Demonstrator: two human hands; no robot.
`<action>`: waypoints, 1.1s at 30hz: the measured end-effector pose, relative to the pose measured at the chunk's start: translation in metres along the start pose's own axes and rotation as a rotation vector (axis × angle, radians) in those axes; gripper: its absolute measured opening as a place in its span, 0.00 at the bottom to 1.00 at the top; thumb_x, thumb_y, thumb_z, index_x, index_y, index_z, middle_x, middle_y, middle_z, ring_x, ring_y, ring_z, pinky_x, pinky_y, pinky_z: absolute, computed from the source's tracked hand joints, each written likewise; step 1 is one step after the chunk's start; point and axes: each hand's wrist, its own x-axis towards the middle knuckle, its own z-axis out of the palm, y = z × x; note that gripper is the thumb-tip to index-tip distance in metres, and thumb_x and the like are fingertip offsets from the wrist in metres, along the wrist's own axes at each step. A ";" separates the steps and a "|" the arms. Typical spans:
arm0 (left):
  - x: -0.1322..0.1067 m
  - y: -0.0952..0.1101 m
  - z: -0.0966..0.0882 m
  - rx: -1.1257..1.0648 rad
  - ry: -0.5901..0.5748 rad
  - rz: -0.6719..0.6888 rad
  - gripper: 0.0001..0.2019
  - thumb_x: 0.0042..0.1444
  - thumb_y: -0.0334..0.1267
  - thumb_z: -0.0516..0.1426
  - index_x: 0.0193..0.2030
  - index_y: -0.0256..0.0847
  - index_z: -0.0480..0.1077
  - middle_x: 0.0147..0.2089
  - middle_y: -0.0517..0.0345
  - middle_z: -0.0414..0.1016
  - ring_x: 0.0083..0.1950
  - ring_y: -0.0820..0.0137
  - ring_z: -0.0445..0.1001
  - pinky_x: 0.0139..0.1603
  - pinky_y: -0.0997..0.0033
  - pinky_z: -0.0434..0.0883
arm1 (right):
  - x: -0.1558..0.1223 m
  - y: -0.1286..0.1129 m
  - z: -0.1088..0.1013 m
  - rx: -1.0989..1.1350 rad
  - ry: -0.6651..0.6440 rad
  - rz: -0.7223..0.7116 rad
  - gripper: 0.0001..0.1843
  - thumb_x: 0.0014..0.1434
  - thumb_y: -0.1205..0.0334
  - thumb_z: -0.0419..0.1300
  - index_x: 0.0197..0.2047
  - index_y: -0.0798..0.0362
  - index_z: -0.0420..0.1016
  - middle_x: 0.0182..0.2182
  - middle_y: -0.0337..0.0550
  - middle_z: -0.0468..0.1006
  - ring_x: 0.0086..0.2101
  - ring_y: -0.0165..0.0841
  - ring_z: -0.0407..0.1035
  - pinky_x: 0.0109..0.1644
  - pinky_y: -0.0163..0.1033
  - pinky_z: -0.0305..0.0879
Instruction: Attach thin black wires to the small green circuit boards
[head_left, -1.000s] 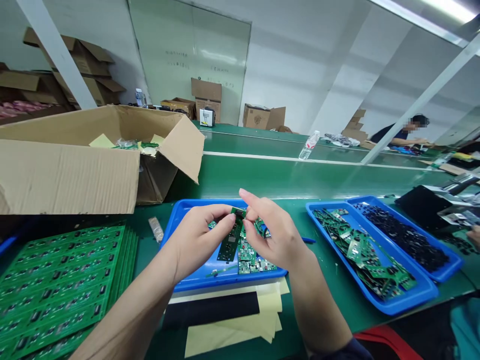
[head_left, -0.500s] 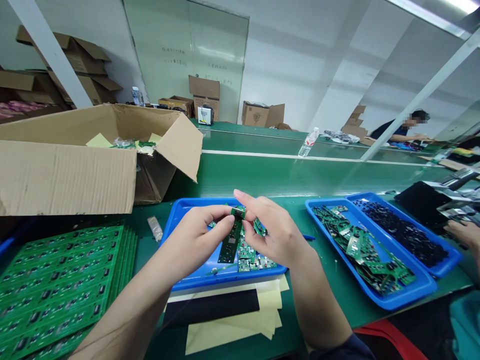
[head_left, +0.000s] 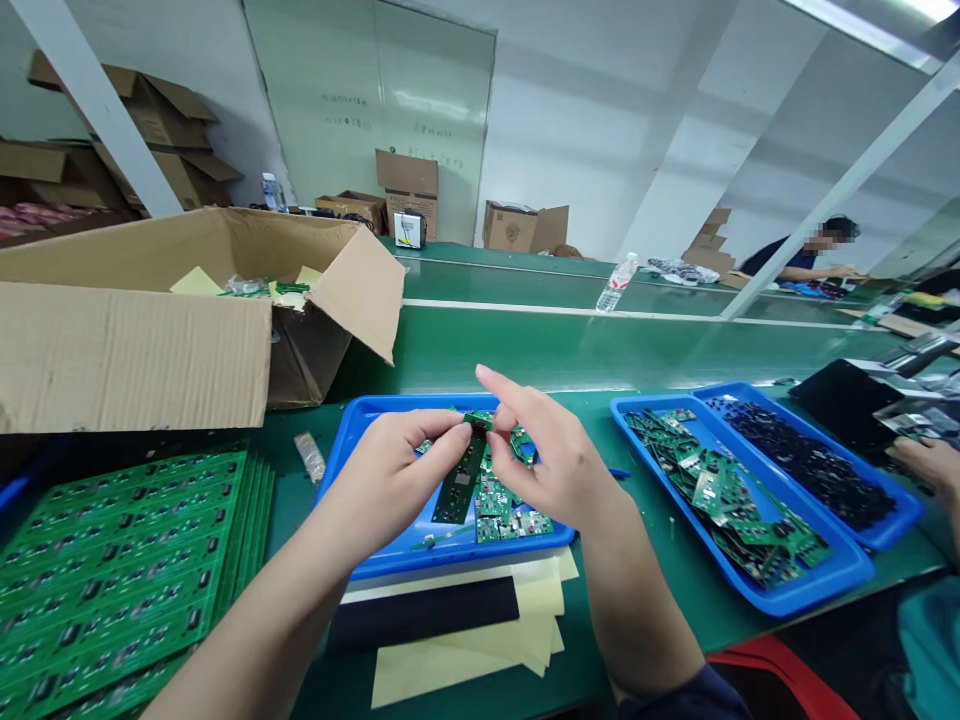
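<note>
A narrow dark green circuit board (head_left: 459, 482) is tilted over the blue tray (head_left: 352, 425) in front of me. My left hand (head_left: 401, 465) pinches its upper left edge between thumb and fingers. At the upper right edge of this board, my right hand (head_left: 551, 460) has its thumb and a bent finger closed on it, while the index finger points up and away. Small components show at the board's top end, partly covered by my fingertips. Below, inside the tray, lie several smaller green circuit boards (head_left: 514, 525).
Stacked green panels (head_left: 127, 560) stand at left, below a big open carton (head_left: 135, 350). To the right are a blue tray of boards (head_left: 750, 520) and another of black parts (head_left: 810, 460). Yellowish sheets (head_left: 457, 665) lie in front. A co-worker's hand (head_left: 926, 460) shows at far right.
The right index finger has lifted and straightened a little. The board has shifted slightly left and tilted a bit more in my left hand.
</note>
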 end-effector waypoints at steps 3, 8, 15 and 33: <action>0.001 -0.001 0.000 -0.013 0.036 -0.009 0.17 0.56 0.44 0.49 0.23 0.38 0.70 0.20 0.63 0.62 0.23 0.75 0.59 0.24 0.76 0.59 | -0.001 0.001 -0.003 0.041 0.043 0.041 0.29 0.58 0.71 0.50 0.63 0.50 0.53 0.27 0.38 0.69 0.31 0.32 0.65 0.39 0.42 0.69; 0.002 -0.001 0.001 -0.054 0.033 -0.014 0.17 0.55 0.44 0.49 0.22 0.38 0.68 0.20 0.64 0.59 0.23 0.75 0.57 0.24 0.76 0.58 | 0.000 0.007 -0.007 0.048 0.070 0.047 0.25 0.58 0.71 0.52 0.59 0.51 0.61 0.29 0.39 0.71 0.32 0.32 0.66 0.41 0.44 0.69; 0.001 0.003 -0.005 0.063 -0.003 0.086 0.18 0.54 0.43 0.47 0.16 0.39 0.60 0.18 0.64 0.56 0.23 0.75 0.55 0.24 0.75 0.58 | 0.004 0.009 0.001 -0.061 0.211 -0.043 0.07 0.58 0.69 0.56 0.32 0.49 0.74 0.28 0.41 0.74 0.39 0.36 0.69 0.50 0.51 0.66; 0.004 -0.017 -0.021 0.393 0.186 0.138 0.13 0.58 0.43 0.43 0.32 0.42 0.65 0.31 0.61 0.72 0.33 0.71 0.69 0.65 0.45 0.46 | -0.010 0.001 -0.035 0.216 0.583 0.313 0.07 0.56 0.65 0.56 0.30 0.52 0.75 0.21 0.37 0.73 0.20 0.28 0.65 0.23 0.35 0.63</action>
